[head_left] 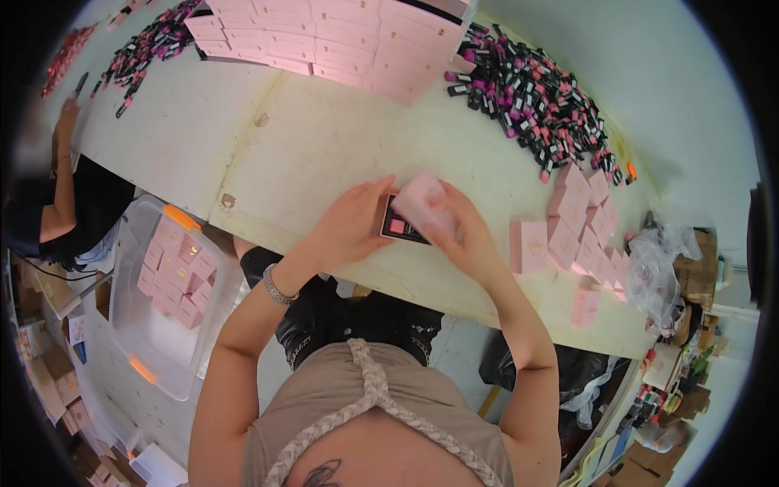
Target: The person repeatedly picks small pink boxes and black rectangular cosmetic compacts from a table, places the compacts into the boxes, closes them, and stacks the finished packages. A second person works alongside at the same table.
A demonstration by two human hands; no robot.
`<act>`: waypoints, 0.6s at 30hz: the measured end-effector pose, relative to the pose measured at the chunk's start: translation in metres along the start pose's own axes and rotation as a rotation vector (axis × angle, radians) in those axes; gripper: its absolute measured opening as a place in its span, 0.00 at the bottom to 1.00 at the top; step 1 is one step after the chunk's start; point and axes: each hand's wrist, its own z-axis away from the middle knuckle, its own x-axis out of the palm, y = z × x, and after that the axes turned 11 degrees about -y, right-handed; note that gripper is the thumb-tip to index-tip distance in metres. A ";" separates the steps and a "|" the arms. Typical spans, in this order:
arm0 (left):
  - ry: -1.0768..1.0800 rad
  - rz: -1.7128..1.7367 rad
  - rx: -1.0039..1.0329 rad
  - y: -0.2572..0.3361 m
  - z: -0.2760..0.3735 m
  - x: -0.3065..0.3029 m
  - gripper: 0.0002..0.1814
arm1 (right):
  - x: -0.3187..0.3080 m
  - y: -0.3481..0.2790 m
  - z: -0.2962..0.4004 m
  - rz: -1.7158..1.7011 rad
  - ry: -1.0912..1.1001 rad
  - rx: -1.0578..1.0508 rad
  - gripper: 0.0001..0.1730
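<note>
My left hand (pixel 353 222) grips the left end of a small box base (pixel 415 236) with a black inside, just above or on the white table. A pink-and-black lipstick tube (pixel 397 226) shows in the box. In my right hand (pixel 467 238) is a pink box lid (pixel 421 198), tilted over the base and covering its right part. What lies under the lid is hidden. To the right of my right hand, a pink box (pixel 529 246) stands beside a stack of similar boxes (pixel 568 216).
A large pile of pink, purple and black lipstick tubes (pixel 529 97) lies at the back right. Stacked pink boxes (pixel 341 42) stand at the back. A clear plastic bin (pixel 164 359) with pink boxes is at the lower left. Another person's arm (pixel 64 152) reaches onto the table at far left.
</note>
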 end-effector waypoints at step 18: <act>0.501 -0.445 0.215 0.058 -0.095 -0.220 0.16 | -0.018 0.018 0.071 0.818 0.238 0.265 0.30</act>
